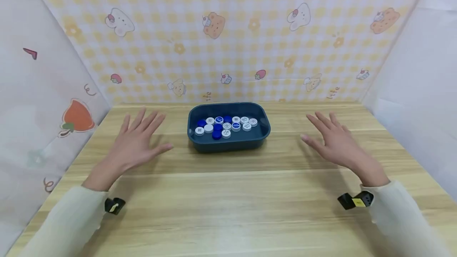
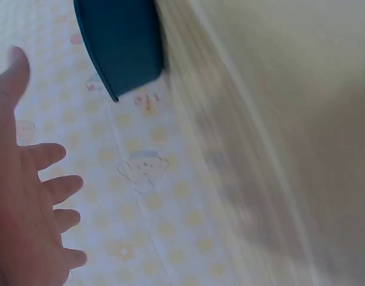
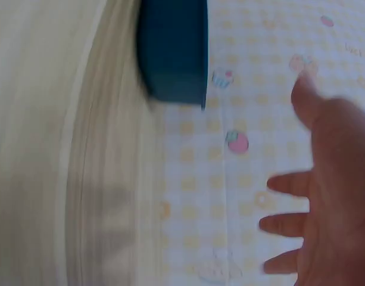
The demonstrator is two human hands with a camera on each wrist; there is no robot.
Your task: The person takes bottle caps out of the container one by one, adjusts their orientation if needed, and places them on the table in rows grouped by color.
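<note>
probably to stay together, small caps (image 1: 227, 126) sit in a blue tray (image 1: 230, 146) in the frame's middle; the left hand (image 1: 135, 142), middle left, and right hand (image 1: 335, 140), middle right, spread their fingers, holding nothing.

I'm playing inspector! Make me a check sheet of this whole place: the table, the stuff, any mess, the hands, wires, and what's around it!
Surface: wood-grain table.
Job's things: dark blue tray on the table, with blue and white round caps inside.
Clutter: nothing seen.
Hands: left hand and right hand on either side of the tray, fingers spread, not touching it.
Cables: nothing seen.
Surroundings: yellow checked backdrop with cartoon pictures.
</note>
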